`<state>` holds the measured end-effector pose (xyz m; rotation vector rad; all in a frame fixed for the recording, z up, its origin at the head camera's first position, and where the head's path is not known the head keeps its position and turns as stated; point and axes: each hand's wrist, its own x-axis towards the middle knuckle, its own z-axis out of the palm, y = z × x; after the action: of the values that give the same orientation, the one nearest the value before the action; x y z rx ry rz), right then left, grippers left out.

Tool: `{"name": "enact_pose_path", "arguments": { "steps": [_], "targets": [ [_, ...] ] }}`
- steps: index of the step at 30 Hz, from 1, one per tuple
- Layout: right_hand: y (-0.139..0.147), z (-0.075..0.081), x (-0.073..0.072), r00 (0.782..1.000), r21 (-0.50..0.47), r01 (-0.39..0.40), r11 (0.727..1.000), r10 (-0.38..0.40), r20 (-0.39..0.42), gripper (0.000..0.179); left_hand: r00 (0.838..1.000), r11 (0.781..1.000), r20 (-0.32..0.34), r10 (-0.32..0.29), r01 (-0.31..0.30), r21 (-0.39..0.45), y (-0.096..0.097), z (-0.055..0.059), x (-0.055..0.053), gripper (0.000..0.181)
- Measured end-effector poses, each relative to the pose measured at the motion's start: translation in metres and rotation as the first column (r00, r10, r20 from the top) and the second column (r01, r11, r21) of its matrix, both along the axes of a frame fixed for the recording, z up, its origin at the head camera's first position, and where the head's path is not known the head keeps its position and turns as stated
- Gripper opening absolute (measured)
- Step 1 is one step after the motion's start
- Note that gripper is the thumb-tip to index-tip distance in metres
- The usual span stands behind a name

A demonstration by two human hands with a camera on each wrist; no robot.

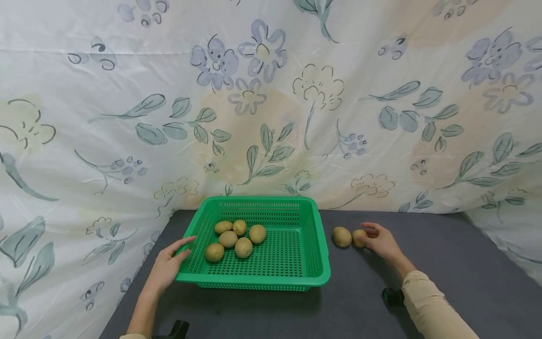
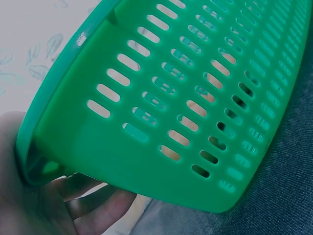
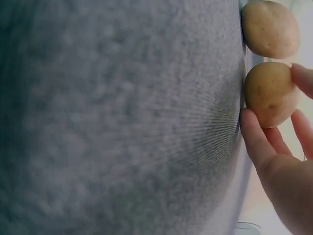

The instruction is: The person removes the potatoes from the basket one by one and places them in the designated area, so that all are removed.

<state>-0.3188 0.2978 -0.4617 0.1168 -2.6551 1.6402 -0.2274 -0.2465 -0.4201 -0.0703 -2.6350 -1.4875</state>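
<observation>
A green plastic basket (image 1: 271,281) with slotted walls stands on the dark table, and several potatoes (image 1: 228,239) lie in its left half. My left hand (image 1: 167,267) grips the basket's left rim; in the left wrist view its fingers (image 2: 105,210) show past the basket's edge. To the right of the basket, two potatoes sit side by side on the table. My right hand (image 1: 383,244) holds the right one, a small round potato (image 3: 270,93), with thumb and fingers around its sides. The other potato (image 1: 341,237) is close to it, on the basket's side.
A dark grey cloth (image 1: 338,301) covers the table. Behind it and along the left side hangs a white curtain (image 1: 271,117) printed with flowers and leaves. Dark wrist devices (image 1: 391,297) are strapped at both forearms.
</observation>
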Motion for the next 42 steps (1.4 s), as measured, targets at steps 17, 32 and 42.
{"name": "enact_pose_path", "arguments": {
  "steps": [17, 32, 42],
  "targets": [
    [0.001, 0.001, 0.002, 0.997, 0.053, 0.06, 0.997, -0.062, 0.042, 0.064, 0.999, 1.0, 0.041, 0.017, -0.017, 0.004, 0.0, 0.003, 0.0, 0.041],
    [0.007, -0.003, 0.001, 0.973, -0.289, 0.206, 0.935, -0.163, 0.166, 0.071, 1.0, 1.0, 0.013, 0.006, -0.006, 0.002, 0.001, 0.002, 0.003, 0.04],
    [0.01, -0.005, 0.001, 0.999, -0.013, -0.019, 1.0, 0.02, 0.045, 0.069, 1.0, 1.0, 0.012, -0.003, 0.003, 0.008, 0.001, 0.003, 0.003, 0.041]
  ]
}}
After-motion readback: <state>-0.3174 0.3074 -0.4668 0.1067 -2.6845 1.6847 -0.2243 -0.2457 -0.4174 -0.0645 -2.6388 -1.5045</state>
